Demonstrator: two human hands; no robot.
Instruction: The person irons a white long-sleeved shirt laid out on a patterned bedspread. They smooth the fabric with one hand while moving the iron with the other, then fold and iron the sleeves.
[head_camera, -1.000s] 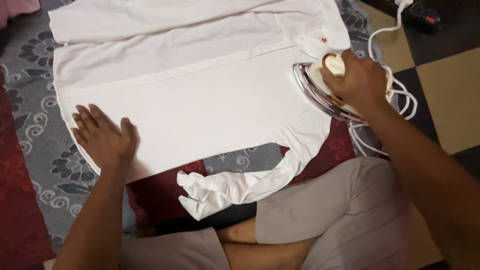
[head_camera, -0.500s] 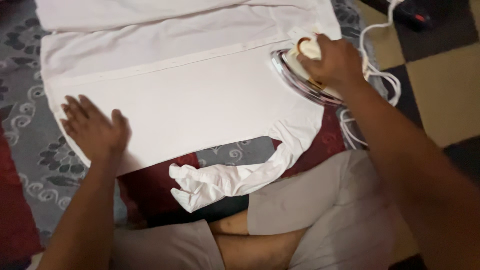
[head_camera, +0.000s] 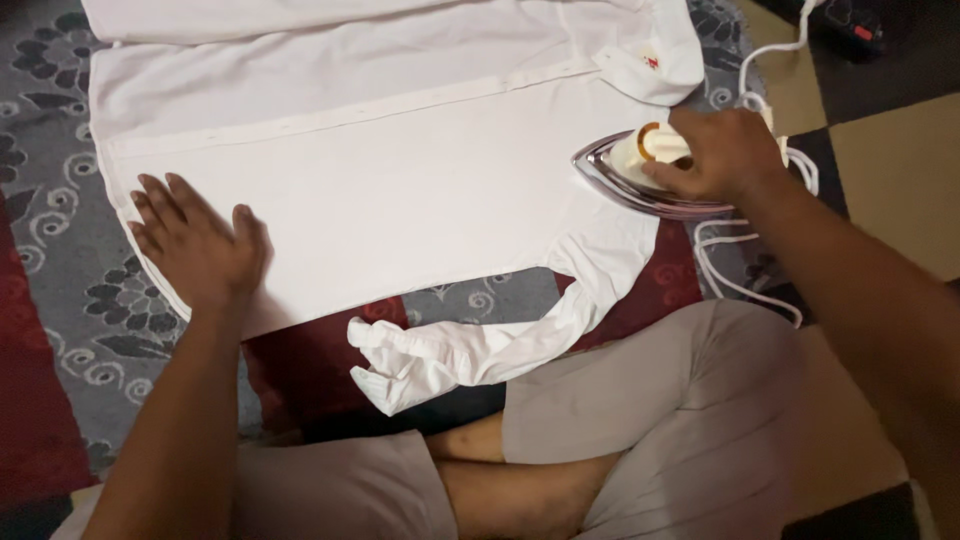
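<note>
Patterned grey and red carpet (head_camera: 60, 300) covers the floor, with checked tiles off beyond the right hand. Spread on it is a white shirt (head_camera: 400, 180), its button strip running across just past both hands and its collar (head_camera: 655, 60) lying a little beyond the right one. The left hand (head_camera: 195, 245) lies flat and open on the shirt's near hem, fingers spread, pressing the cloth down. The right hand (head_camera: 715, 155) is closed around the cream handle of an electric iron (head_camera: 630, 180), whose shiny soleplate rests on the shirt close to the armhole, its tip pointing toward the left hand. A white cord (head_camera: 745, 270) loops on the carpet beside and under the right wrist. One sleeve (head_camera: 480, 345) trails crumpled between the two forearms, just ahead of the person's crossed legs.
</note>
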